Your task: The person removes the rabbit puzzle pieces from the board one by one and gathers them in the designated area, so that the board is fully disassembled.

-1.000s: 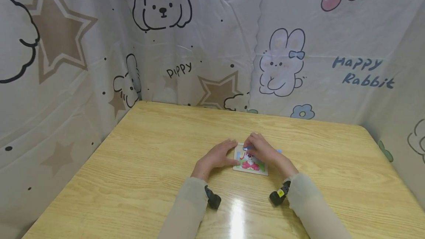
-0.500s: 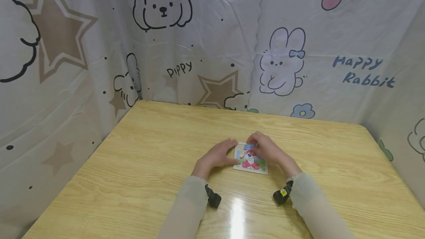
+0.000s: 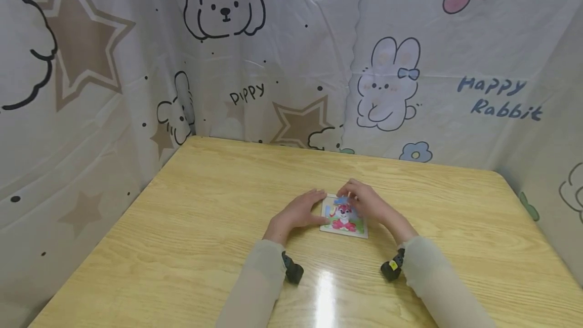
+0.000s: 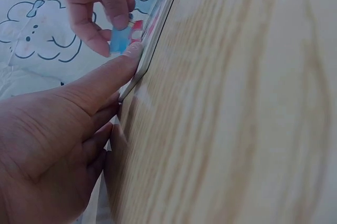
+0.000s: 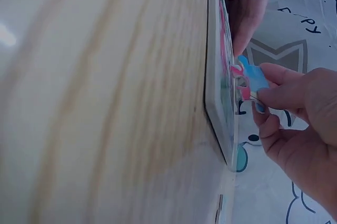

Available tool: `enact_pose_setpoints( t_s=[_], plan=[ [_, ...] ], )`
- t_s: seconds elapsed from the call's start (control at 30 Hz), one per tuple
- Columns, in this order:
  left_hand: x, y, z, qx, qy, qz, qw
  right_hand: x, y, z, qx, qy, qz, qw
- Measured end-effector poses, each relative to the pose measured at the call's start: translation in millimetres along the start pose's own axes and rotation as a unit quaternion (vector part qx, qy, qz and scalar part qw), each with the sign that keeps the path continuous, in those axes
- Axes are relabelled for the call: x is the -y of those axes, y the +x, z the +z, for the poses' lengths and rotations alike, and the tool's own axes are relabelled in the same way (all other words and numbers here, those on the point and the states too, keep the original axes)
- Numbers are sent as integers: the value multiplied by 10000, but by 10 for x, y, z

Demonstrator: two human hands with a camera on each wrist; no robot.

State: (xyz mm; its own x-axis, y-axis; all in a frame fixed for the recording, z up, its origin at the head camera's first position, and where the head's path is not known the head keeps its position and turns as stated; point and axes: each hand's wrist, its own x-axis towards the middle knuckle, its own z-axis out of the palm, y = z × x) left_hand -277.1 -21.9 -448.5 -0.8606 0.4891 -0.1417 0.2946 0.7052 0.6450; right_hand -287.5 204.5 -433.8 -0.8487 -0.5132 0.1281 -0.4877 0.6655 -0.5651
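Observation:
A square jigsaw puzzle board (image 3: 344, 234) with a pale frame lies on the table, showing a pink-and-white cartoon animal. My left hand (image 3: 298, 212) rests along its left side, fingers extended; thumb and fingertips touch the frame. Over the board's top edge, my right hand (image 3: 366, 204) pinches a blue puzzle piece (image 3: 340, 200) between thumb and fingers. The right wrist view shows pink patches on this piece (image 5: 255, 79), held tilted close over the board (image 5: 213, 76). In the left wrist view the piece (image 4: 120, 39) stands just past the left thumb.
The wood-grain table (image 3: 218, 191) extends around the board, with glare near the front. A thin flat object (image 5: 219, 208) lies at the bottom of the right wrist view. Printed curtains (image 3: 273, 54) hang behind the table and along both sides.
My right hand has shifted slightly right with the piece, uncovering more of the animal's face. A blue bit beside the right wrist is now hidden. The left hand stays put.

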Motion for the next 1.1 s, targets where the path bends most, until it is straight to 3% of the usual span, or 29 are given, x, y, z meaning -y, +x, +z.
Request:
enact_pose_setpoints(
  t_s=[0.33,1.1],
  plan=[
    [10,40,18,22,2,-70,10000,-94,-137,-90,-506,-132,-75,9986],
    [13,25,22,40,-18,-79,10000,-436,-622,-369,-801,-239,574,9948]
  ],
)
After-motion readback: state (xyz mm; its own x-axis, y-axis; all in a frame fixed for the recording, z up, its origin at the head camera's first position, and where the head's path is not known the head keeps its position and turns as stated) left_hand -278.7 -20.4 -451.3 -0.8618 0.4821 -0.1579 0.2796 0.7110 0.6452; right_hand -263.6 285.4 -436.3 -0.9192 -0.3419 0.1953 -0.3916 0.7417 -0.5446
